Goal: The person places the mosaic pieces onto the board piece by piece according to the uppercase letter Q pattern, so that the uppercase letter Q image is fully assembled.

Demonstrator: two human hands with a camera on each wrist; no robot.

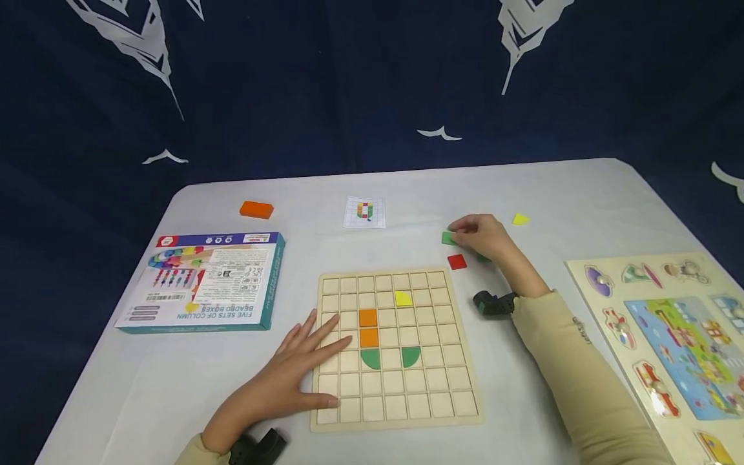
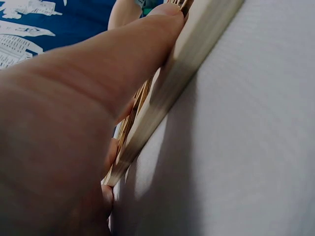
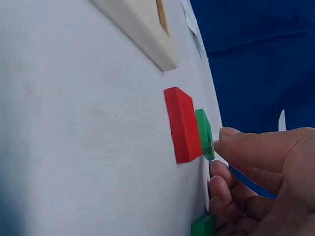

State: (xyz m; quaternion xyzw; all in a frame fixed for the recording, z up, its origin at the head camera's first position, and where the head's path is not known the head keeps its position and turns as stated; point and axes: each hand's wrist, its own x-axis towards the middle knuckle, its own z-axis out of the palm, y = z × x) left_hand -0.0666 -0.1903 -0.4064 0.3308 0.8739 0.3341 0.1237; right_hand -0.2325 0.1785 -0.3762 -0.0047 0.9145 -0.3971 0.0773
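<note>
A wooden grid board lies on the white table. My left hand rests on its left edge, fingers spread, the thumb on the lower left corner. Set in the grid are two orange squares, two green rounded-corner tiles and a yellow tile. Beyond the board's upper right corner, my right hand pinches a green tile between thumb and fingers, close over the table. A red square tile lies just nearer; another green piece is partly hidden under the hand.
A printed pattern card lies behind the board. An orange block is at the back left, above a flat cardboard box. At the back right lies a yellow piece. A picture puzzle board covers the right side.
</note>
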